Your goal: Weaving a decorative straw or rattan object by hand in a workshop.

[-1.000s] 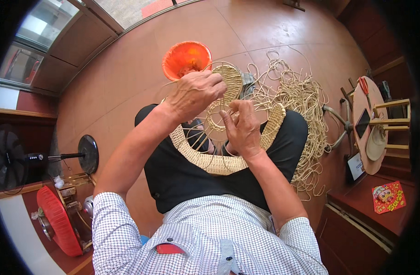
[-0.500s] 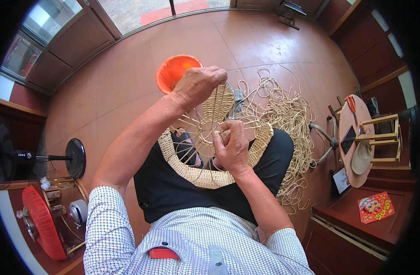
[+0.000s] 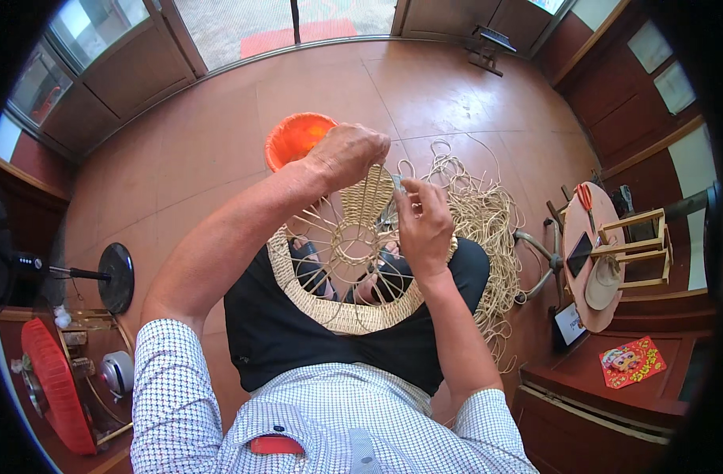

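A round woven straw piece (image 3: 338, 312) rests across my lap, with a thick braided rim, thin cord spokes and a small ring (image 3: 355, 242) at its centre. A tightly woven panel (image 3: 367, 195) fills its far side. Over that far edge my left hand (image 3: 349, 154) is closed, pinching a straw cord (image 3: 367, 186) that runs down toward the ring. My right hand (image 3: 426, 225) is raised at the right of the panel, its fingers curled and thumb near the fingertips. What lies between those fingertips is too small to make out.
A heap of loose straw cord (image 3: 484, 229) lies on the floor to the right. Beyond my left hand stands an orange bucket (image 3: 286, 138). A round table (image 3: 594, 261) at the right holds scissors (image 3: 585, 201), a cap and a small wooden frame. A fan base (image 3: 116, 276) stands left.
My right hand has left the central ring and moved up and to the right, beside the woven panel. My left hand stays closed at the far edge. The whole view has shifted slightly.
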